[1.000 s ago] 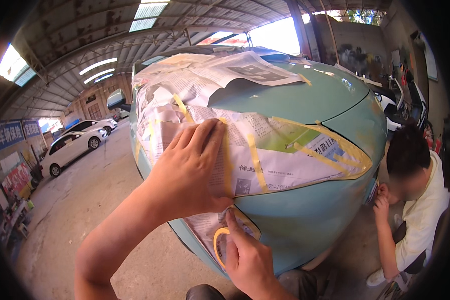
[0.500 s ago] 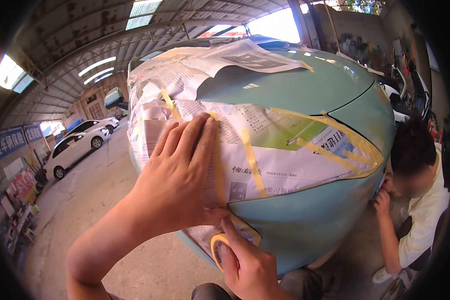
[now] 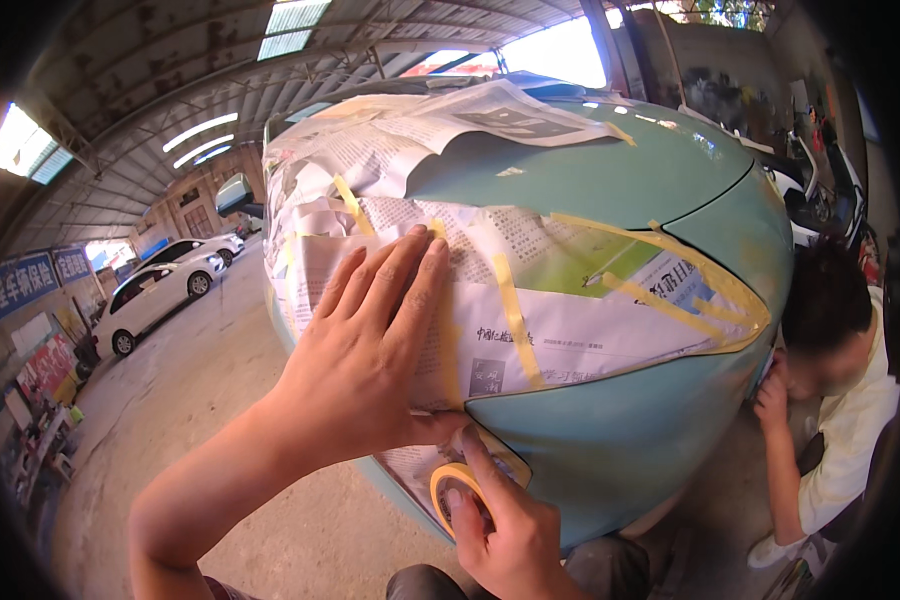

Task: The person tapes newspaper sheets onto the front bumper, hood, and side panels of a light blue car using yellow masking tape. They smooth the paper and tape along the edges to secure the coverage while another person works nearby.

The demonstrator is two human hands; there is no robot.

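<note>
Yellow tape roll (image 3: 454, 492) still pressed, left hand (image 3: 370, 355) unmoved

The head camera is looking down and forward from the person's head, sitting very close to the newspaper-masked teal car body (image 3: 610, 440) that is filling the middle, while its fisheye is bending the workshop roof (image 3: 220, 70) and floor (image 3: 200, 400) around the rim.
</note>
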